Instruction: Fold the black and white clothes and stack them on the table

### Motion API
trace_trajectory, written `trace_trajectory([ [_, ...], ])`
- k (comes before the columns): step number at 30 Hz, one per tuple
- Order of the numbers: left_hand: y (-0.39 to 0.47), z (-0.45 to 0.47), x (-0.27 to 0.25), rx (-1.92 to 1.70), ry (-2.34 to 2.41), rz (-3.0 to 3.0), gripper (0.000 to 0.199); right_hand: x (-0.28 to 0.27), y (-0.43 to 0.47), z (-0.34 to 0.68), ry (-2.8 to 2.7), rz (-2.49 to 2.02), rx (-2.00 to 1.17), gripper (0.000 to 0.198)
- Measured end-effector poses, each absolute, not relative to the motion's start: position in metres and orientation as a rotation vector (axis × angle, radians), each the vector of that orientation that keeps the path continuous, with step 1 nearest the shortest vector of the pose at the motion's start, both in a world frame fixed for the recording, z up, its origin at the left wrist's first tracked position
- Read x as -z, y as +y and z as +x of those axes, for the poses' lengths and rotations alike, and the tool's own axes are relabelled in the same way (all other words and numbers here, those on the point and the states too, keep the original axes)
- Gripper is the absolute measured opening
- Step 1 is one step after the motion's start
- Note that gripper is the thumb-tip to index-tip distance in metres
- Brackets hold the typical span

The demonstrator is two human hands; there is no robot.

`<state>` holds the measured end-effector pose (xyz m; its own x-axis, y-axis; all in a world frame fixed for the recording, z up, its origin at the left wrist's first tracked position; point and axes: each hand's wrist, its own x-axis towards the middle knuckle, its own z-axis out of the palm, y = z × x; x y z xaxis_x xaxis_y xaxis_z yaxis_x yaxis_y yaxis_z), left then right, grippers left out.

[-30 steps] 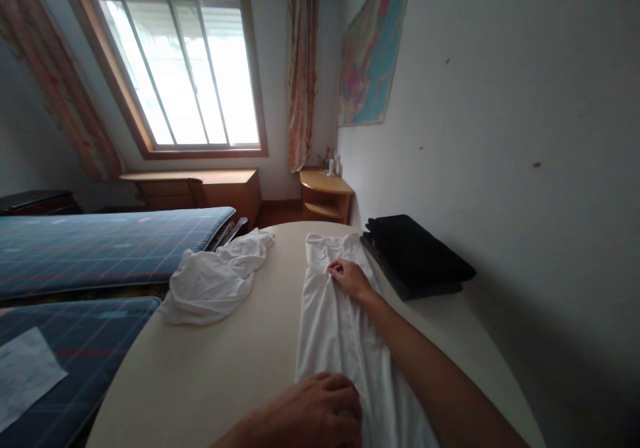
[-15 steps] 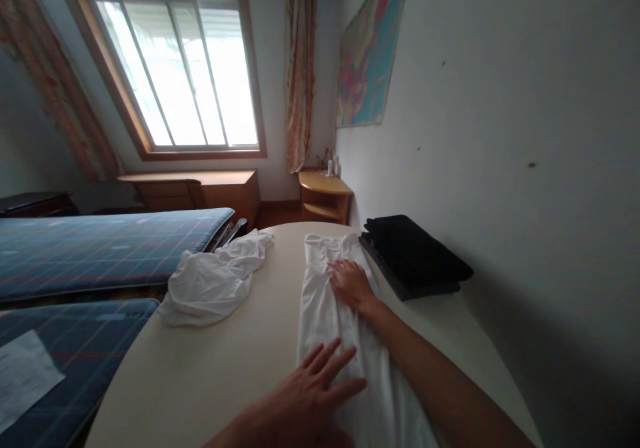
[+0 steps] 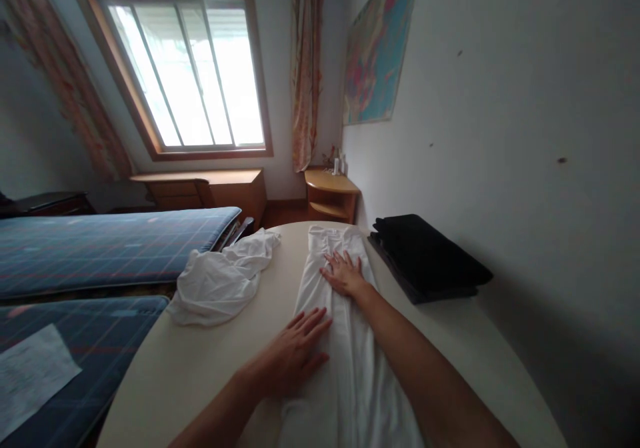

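Observation:
A long white garment, which looks like a pair of trousers [image 3: 345, 341], lies lengthwise on the round cream table [image 3: 200, 381], its gathered waist end pointing away from me. On its upper part rests my right hand [image 3: 343, 273], palm down with fingers spread. Nearer to me, my left hand [image 3: 295, 349] lies flat at the left edge of the garment, fingers stretched out and holding nothing. Part of the garment's near end is hidden by my right forearm and cut off by the frame's bottom edge.
A crumpled white cloth [image 3: 220, 285] lies at the table's left edge. Folded black cloth [image 3: 433, 255] is stacked on the right, near the wall. Two blue plaid mattresses [image 3: 125, 241] stand left, the nearer bearing a paper sheet [image 3: 35, 375].
My left hand has moved left and slightly away from me, to the garment's left edge. My right hand stays on the upper part, its fingers more spread. The view has shifted slightly.

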<state>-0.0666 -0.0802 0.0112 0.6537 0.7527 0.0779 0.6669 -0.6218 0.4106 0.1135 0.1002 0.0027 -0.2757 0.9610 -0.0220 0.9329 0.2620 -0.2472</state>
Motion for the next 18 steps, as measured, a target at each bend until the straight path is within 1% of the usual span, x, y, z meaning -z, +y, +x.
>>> trace_trajectory([
  [4,-0.07,-0.082,-0.009,-0.489,1.161,2.469,0.047,-0.005,0.115,0.108,-2.347,-1.719,-0.254,0.061],
  [9,-0.054,-0.1,0.006,-0.742,1.308,2.391,0.044,-0.019,0.094,0.107,-2.345,-1.559,-0.142,0.043],
  [13,-0.044,-0.106,0.015,-0.823,1.31,2.393,0.037,-0.032,0.039,0.106,-2.45,-1.245,-0.07,0.021],
  [16,-0.043,-0.105,0.016,-0.846,1.308,2.395,0.035,-0.039,-0.021,0.107,-2.501,-1.003,-0.123,0.013],
  [17,-0.043,-0.104,0.016,-0.842,1.317,2.396,0.035,-0.04,-0.042,0.108,-2.531,-0.943,-0.17,0.012],
  [18,-0.044,-0.104,0.016,-0.834,1.329,2.397,0.035,-0.04,-0.062,0.108,-2.558,-0.896,-0.222,0.016],
])
